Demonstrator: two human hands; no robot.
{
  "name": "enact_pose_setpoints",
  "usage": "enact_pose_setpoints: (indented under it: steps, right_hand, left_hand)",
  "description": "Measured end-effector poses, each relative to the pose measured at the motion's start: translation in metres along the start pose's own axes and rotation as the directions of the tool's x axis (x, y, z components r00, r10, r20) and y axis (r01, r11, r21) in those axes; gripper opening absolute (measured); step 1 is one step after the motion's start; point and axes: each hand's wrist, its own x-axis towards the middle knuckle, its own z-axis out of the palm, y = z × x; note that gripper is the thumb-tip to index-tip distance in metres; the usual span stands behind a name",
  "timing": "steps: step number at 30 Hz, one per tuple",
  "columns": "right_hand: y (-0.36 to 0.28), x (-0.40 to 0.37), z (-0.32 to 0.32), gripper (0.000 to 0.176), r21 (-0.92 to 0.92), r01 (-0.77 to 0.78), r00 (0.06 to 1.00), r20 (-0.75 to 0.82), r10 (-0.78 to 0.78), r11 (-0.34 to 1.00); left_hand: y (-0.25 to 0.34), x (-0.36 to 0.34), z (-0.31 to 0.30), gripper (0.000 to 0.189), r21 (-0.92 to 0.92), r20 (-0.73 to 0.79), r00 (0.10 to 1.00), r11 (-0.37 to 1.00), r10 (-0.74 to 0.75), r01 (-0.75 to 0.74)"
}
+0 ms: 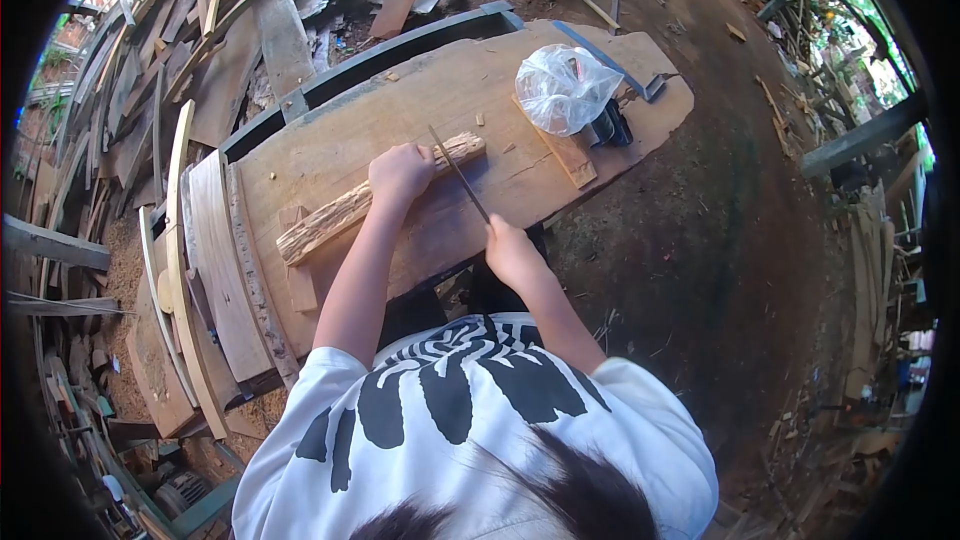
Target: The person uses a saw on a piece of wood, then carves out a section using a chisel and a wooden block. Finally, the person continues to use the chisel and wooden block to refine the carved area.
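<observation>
A rough, pale length of wood (335, 220) lies at a slant on the wooden workbench (400, 100), its lower left end over a small flat board (300, 290). My left hand (403, 175) is closed on the wood, toward its right part. Just right of that hand, a thin dark blade (458, 172) crosses over the wood. My right hand (512, 250) is closed round the near end of the blade tool, at the bench's front edge; its handle is hidden in my fingers.
A clear plastic bag (567, 90), a small board (560, 152) and a dark object (610, 127) sit on the bench's right part, near a blue-grey metal bar (605, 58). Curved planks (225, 270) lie at the left. Scrap wood (220, 70) is piled behind.
</observation>
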Motion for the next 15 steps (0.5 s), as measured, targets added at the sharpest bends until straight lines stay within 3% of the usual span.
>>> enact_pose_setpoints:
  steps: [6,15]
  right_hand:
    - [0.011,-0.035,-0.004,0.02,0.041,-0.061,0.998,-0.023,0.062,0.997]
    - [-0.017,0.046,0.003,0.025,-0.01,0.038,0.999,-0.027,-0.038,0.999]
  left_hand:
    - [-0.003,0.0,0.003,0.051,0.007,0.019,1.0,1.0,0.024,-0.024]
    - [-0.002,-0.001,0.0,0.05,0.005,0.011,0.999,0.999,0.05,-0.05]
